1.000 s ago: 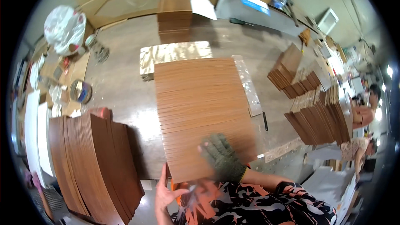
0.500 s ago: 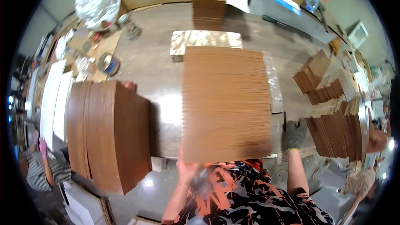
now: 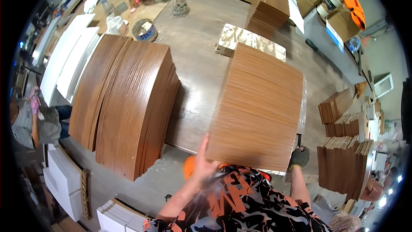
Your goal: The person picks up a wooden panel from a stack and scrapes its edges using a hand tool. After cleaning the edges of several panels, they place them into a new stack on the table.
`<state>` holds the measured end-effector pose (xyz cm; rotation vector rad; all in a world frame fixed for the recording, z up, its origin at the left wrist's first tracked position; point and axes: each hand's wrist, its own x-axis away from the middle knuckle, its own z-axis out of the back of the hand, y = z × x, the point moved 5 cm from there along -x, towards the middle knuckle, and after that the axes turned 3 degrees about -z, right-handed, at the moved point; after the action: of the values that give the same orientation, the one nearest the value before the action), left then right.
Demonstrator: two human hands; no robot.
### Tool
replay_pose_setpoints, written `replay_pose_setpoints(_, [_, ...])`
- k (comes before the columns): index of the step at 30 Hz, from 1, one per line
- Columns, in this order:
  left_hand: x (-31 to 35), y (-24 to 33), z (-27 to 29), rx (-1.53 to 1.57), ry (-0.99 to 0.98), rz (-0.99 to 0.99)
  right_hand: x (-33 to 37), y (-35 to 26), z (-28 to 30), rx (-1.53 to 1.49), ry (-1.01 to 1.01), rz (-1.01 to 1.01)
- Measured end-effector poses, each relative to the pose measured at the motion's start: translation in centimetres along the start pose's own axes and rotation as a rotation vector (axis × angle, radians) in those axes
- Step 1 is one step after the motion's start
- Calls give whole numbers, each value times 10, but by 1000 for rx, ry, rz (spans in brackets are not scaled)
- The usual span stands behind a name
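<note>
A brown wood-grain panel lies in front of me, its near edge close to my body. My bare left hand grips the panel's near left corner; some of its fingers are hidden beneath. My right hand, in a grey work glove, is closed beside the near right corner. From it sticks a slim dark tool, whose kind I cannot make out. Under the panel's far end shows a block wrapped in shiny, gold-toned film.
Stacked brown panels stand at the left, the far side and the right. White boards, a jar and a round tin are at the far left. A screwdriver lies far right. Another person stands at left.
The view has turned, so the bench and stacks appear shifted and tilted. The panel now slants in the picture. My left hand stays at its near left corner, my gloved hand near the right one.
</note>
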<state>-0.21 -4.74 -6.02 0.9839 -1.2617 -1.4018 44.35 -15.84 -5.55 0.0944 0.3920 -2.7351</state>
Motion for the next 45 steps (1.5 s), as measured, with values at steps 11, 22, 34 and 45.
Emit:
replay_pose_setpoints(11, [-8, -6, 4, -77, -21, -302, -9, -127, 127, -359, 192, 670])
replay_pose_setpoints(22, [-11, -2, 7, 44, -11, -279, 187, -289, 105, -448, -688, 1356])
replay_pose_setpoints(34, [-7, -5, 11, 78, -14, -210, 216, -308, 81, -11, -942, 1809])
replay_pose_setpoints(45, [-9, -2, 13, 82, 16, -204, 183, -351, 56, 241, -683, 1620])
